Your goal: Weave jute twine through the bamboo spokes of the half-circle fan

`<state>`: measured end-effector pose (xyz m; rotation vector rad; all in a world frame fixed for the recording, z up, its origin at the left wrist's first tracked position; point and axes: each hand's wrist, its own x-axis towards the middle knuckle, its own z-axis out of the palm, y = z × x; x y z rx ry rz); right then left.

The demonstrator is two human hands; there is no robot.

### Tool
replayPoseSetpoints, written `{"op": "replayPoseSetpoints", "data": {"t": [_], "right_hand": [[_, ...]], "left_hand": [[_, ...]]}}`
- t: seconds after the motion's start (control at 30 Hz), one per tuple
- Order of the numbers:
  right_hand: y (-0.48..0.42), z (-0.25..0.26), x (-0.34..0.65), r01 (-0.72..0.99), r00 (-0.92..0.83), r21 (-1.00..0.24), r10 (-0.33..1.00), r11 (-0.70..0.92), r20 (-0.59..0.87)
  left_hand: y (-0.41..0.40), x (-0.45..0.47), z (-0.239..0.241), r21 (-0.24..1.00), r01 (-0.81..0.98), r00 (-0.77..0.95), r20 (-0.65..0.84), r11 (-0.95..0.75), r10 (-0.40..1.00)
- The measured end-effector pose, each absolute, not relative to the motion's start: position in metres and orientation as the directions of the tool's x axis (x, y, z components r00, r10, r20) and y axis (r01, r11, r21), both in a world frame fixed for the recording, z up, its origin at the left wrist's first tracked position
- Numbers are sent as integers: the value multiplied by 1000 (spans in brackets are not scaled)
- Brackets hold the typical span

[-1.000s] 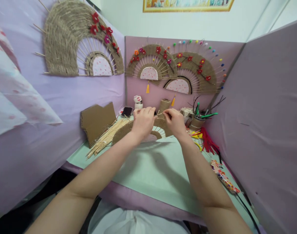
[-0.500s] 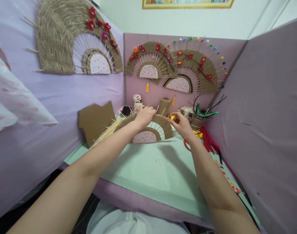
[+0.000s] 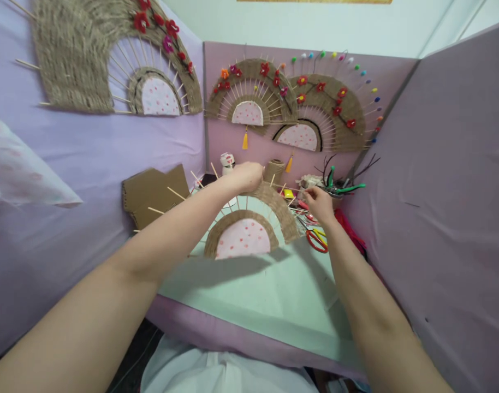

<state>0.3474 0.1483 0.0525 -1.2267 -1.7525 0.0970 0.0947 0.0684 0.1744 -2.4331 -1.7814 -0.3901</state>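
Observation:
My left hand (image 3: 249,176) is closed on the top of a half-round woven fan (image 3: 280,210), holding it tilted up over the table. The fan has thin wooden sticks fanning outward, a band of brown twine, and a half-disc of pink dotted cloth (image 3: 244,240) at its base. My left forearm hides much of its left side. Off the fan's right side, my right hand (image 3: 318,203) is pinched on a strand of twine (image 3: 292,189) drawn out from the fan's upper edge.
A twine spool (image 3: 275,170) stands behind the fan. Red-handled scissors (image 3: 317,240) lie below my right hand, near green-handled pliers (image 3: 343,191) in a container. Cut cardboard (image 3: 153,194) leans at the left. Finished fans (image 3: 329,109) hang on the walls.
The fan has been lifted and turned toward me, showing more of its pink cloth. My right hand has moved right, away from the fan's edge, drawing out the twine. The view has shifted slightly.

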Motion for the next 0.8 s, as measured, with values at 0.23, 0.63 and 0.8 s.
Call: {"op": "replayPoseSetpoints", "data": {"t": [0.23, 0.63, 0.8], "right_hand": [[169, 53, 360, 715, -408, -556, 899, 424, 162], [279, 90, 284, 831, -229, -360, 851, 424, 473], [325, 94, 242, 854, -88, -418, 877, 310, 472]], "left_hand": [[93, 86, 93, 236, 908, 379, -106, -346, 920], [79, 85, 19, 244, 903, 319, 174, -354, 932], [57, 89, 0, 348, 841, 288, 358, -414, 888]]}}
